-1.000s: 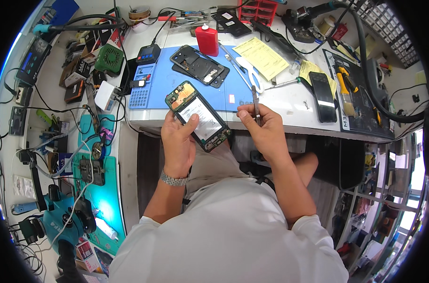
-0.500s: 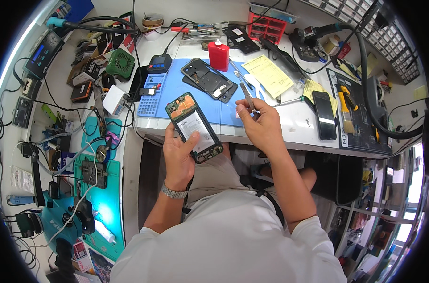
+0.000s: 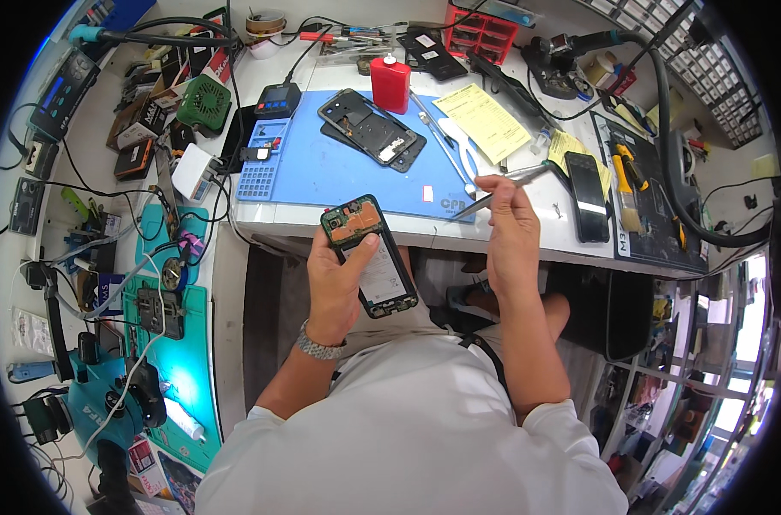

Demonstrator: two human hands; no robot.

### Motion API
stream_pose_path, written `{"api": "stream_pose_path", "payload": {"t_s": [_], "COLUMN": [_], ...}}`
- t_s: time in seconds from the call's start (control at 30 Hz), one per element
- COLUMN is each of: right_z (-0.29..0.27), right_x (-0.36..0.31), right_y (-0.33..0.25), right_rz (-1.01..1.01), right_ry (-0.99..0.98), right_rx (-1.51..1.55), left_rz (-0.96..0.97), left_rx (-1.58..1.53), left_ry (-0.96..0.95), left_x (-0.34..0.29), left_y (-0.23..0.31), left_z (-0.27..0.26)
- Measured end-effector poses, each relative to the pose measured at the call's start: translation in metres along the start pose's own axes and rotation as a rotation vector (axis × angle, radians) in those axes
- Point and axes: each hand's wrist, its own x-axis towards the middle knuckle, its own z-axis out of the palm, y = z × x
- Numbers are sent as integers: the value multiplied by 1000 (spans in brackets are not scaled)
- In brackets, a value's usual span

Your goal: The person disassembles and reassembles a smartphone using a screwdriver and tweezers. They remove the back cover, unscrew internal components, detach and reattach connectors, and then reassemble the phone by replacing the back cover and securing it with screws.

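My left hand (image 3: 337, 281) grips an opened phone (image 3: 371, 254) with its back cover off, showing a green-and-orange board at the top and a white battery below. It is held just in front of the bench edge. My right hand (image 3: 511, 230) pinches metal tweezers (image 3: 500, 190), tips pointing left toward the blue work mat (image 3: 322, 172). The tweezers are apart from the phone, to its right. On the mat lies another dismantled phone frame (image 3: 366, 126).
A red bottle (image 3: 390, 83) stands at the mat's far edge. A yellow paper (image 3: 482, 122), a dark phone (image 3: 586, 194) and tools lie to the right. The left side bench holds chargers, cables and a teal mat (image 3: 163, 343). A red parts drawer (image 3: 478, 31) sits at the back.
My left hand has drawn the opened phone nearer to my body. My right hand with the tweezers has shifted right and away from the phone.
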Motion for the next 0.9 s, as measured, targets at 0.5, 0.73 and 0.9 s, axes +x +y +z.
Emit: {"api": "stream_pose_path", "payload": {"t_s": [0.5,0.73,0.9], "right_z": [-26,3,4], "right_x": [-30,-38,-35], "right_y": [10,12,13], "right_rz": [194,237,300], "right_ry": [-88,-323,-312], "right_rx": [386,-188,-200], "left_rz": [-119,-67,-148], "left_rx": [48,129,-58], "left_ry": [27,-127,-180], "left_x": [-6,-15,-14], "left_y": [-12,-20,-16], "left_z": [25,31,23]}}
